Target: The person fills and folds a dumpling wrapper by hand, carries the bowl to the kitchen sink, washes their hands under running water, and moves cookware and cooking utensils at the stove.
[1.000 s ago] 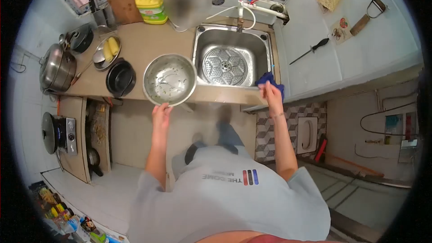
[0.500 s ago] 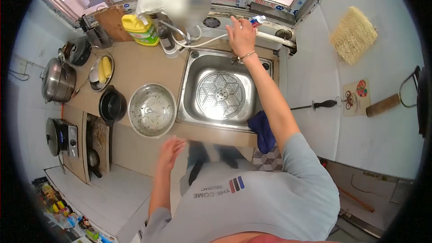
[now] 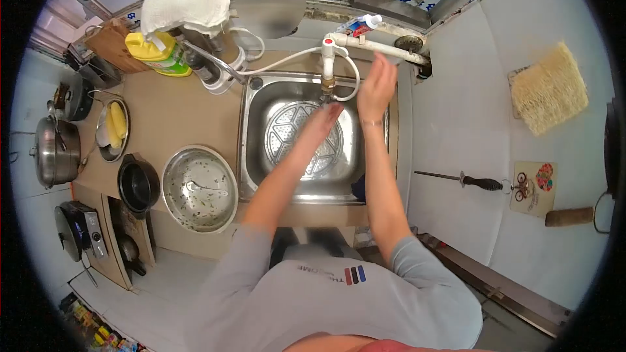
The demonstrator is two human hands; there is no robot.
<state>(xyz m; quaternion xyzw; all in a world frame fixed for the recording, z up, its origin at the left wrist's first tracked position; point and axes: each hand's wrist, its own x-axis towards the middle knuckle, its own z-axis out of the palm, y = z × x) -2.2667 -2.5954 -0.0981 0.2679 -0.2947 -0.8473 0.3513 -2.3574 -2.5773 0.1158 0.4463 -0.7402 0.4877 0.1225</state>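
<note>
My left hand (image 3: 322, 121) is over the steel sink (image 3: 246, 156), just below the faucet (image 3: 328, 65); motion smears its fingers. To the right of the faucet, my right hand (image 3: 377, 89) is raised with its fingers stretched out and nothing in it. A white hose loops between the faucet and that hand. The metal bowl (image 3: 179, 199), with small green bits and a spoon-like utensil inside, sits on the counter left of the sink. A dark blue cloth (image 3: 358, 188) shows partly at the sink's front right edge, behind my right forearm.
Left of the bowl are a black pot (image 3: 137, 184), a plate with yellow corn (image 3: 116, 122) and a steel pot (image 3: 57, 151). A yellow jug (image 3: 158, 54) and bottles stand behind. A sharpening rod (image 3: 458, 179) and a loofah (image 3: 551, 90) hang on the right wall.
My left hand has moved from in front of the counter to over the sink below the faucet. My right hand, earlier at the blue cloth, then over the faucet, is now right of the faucet.
</note>
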